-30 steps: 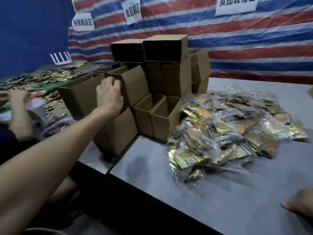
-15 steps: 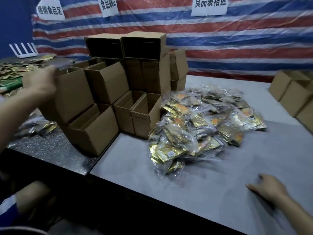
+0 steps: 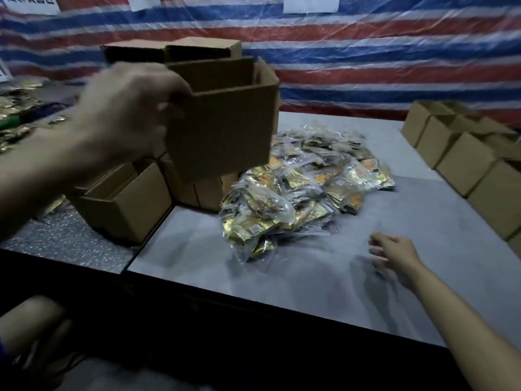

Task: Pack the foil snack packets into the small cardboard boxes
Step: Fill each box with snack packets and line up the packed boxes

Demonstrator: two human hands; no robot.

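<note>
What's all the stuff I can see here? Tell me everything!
held box: one, brown, open top, up in the air, left of middle
stacked boxes: several, brown, left, behind the held box
side boxes: several, brown, row at the right edge
snack packets: big pile, gold in clear bags, middle of the table
loose packets: many, gold, far left
table: one, grey, in front
tarp: one, red, white and blue stripes, behind
paper signs: three, white, on the tarp
left hand: grips the held box
right hand: fingers relaxed, holds nothing, lower right
</note>
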